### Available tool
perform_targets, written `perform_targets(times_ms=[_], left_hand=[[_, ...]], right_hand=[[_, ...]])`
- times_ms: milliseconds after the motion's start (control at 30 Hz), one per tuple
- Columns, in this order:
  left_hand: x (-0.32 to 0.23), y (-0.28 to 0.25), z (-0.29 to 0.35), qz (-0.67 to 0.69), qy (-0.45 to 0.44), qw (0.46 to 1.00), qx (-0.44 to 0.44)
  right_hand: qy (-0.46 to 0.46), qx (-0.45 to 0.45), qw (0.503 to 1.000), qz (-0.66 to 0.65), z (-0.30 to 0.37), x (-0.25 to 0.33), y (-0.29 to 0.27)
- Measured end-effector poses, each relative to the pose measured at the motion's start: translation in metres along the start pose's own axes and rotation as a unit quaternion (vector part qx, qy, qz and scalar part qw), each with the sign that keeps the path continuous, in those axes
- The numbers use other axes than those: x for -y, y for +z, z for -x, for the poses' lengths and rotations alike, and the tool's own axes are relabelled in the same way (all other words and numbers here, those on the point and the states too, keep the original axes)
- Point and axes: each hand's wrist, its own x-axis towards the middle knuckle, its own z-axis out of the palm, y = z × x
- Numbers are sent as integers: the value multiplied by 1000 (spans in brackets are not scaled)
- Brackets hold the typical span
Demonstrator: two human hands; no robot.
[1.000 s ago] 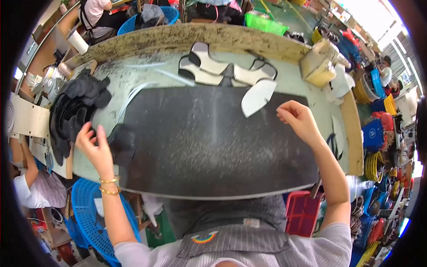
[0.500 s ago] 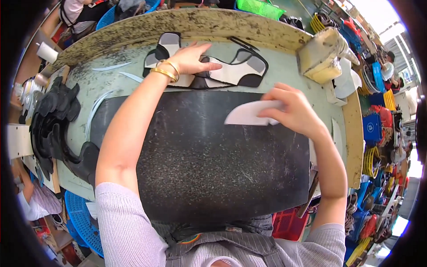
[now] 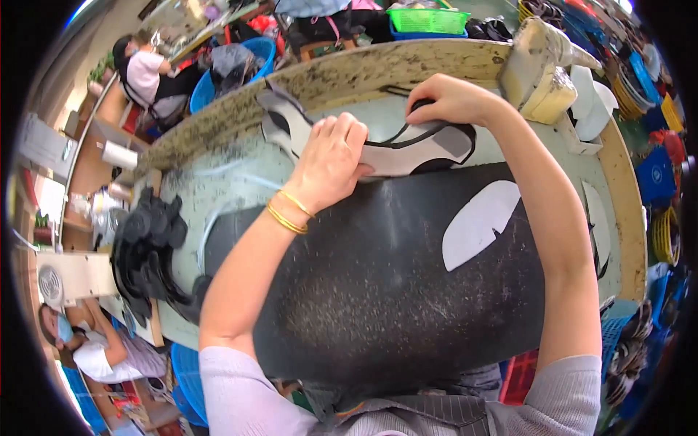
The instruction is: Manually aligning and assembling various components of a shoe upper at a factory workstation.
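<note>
What looks like a flat shoe upper (image 3: 396,160), white and grey with black edging, is held at the far edge of the black mat (image 3: 363,269). My left hand (image 3: 327,163), two gold bangles on its wrist, is closed over its middle, the fingers curled. At the upper's far right side my right hand (image 3: 451,102) pinches its black edging; the hand partly hides what lies under the fingertips. A white rounded piece (image 3: 480,225) with a small notch lies on the mat, below my right forearm and touched by neither hand.
Black curved pieces (image 3: 149,232) are piled at the table's left. A yellowish block-shaped container (image 3: 538,80) stands at the far right corner, beside pale cut pieces (image 3: 592,109). A raised wooden rim (image 3: 349,73) bounds the table. Other people sit beyond it at the left.
My right hand has let go of the white piece, now on the mat, and moved away to the upper. My left hand has closed on the upper. The view has shifted.
</note>
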Motion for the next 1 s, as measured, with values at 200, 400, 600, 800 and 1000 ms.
perform_targets(times_ms=[200, 400, 600, 800, 1000], left_hand=[[-43, -59, 31, -47, 80, 996, -17], [-123, -163, 53, -46, 89, 993, -64], [-162, -164, 101, 326, -96, 918, 204], [-201, -72, 171, 164, -113, 974, 110], [-243, -52, 187, 114, -214, 969, 54]], right_hand=[[37, -117, 991, -45, 8, -24, 20], [74, -271, 948, 149, 22, -40, 19], [90, -46, 975, 196, 107, -28, 20], [101, -130, 963, 212, 140, -29, 48], [136, -152, 973, 105, 161, -17, 50]])
